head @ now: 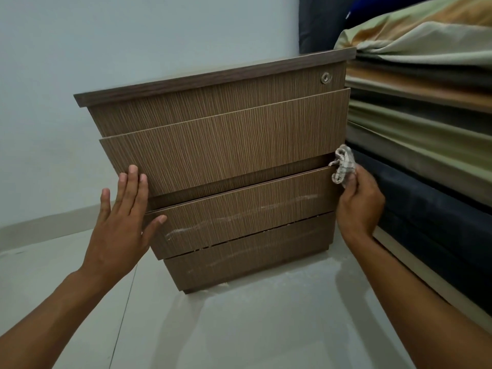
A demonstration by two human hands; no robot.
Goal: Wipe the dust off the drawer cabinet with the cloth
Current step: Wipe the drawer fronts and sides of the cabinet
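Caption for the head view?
Right hand presses cloth at drawer cabinet edge; left hand braces front.

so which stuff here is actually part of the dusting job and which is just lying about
Part of the job:
drawer cabinet
checked cloth, bunched in the right hand
left hand, flat on the drawer fronts

Just lying about:
stacked mattresses
keyhole lock

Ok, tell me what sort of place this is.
Probably a bedroom or spare room in a home: a wooden drawer cabinet stands on a pale tiled floor beside stacked mattresses and bedding, against a plain wall.
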